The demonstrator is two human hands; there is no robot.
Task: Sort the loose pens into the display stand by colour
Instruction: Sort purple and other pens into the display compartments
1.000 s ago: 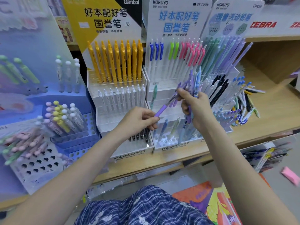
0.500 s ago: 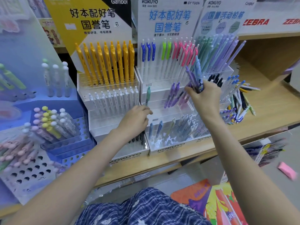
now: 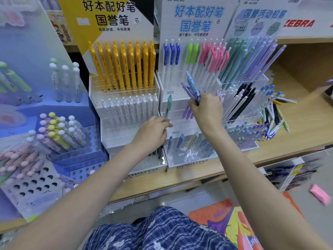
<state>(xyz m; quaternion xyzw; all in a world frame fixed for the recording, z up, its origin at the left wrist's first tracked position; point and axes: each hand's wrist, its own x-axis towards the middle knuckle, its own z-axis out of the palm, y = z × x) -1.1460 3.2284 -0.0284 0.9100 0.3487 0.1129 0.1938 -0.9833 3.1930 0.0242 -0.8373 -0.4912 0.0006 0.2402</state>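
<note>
Wooden shelf [image 3: 297, 139], carrying several pen displays side by side.

Middle display stand [image 3: 189, 159]: clear tiered acrylic, "KOKUYO" on its front lip, white-and-blue header card behind.
- Top tier: white-barrelled pens with blue clips [image 3: 172, 53], then green clips [image 3: 191, 52], then pink clips [image 3: 215, 56], left to right.
- Middle tier: one mint-green pen [image 3: 168, 107] standing alone at the left end; a few lilac pens [image 3: 187, 111] further right, partly hidden behind the right hand.
- Bottom tier: a thin row of pale blue and pale green pens [image 3: 182, 141].

Left hand [image 3: 153, 134]: fingers curled at the foot of the mint-green pen, at the left edge of the middle tier; whether they pinch the pen or only touch it cannot be told.

Right hand [image 3: 207, 110]: gripping a bundle of loose pens [image 3: 191, 89], purple and light blue, their ends fanned up and to the left in front of the top tier.

Stand to the left [image 3: 126, 134]: yellow pens [image 3: 124, 64] on top, white pens [image 3: 129, 109] below, yellow-and-black header card.

Stand to the right [image 3: 241, 87]: muted green and lavender pens [image 3: 252, 58] above, black pens [image 3: 243, 100] below.

Heap of mixed loose pens [image 3: 272, 120]: lying flat on the shelf just beside the right stand, in white, blue, black and yellow.

Far left: blue tiered rack [image 3: 75, 154] with pastel round-topped pens [image 3: 54, 129].

Floor, lower right: pink eraser-like block [image 3: 319, 194].
</note>
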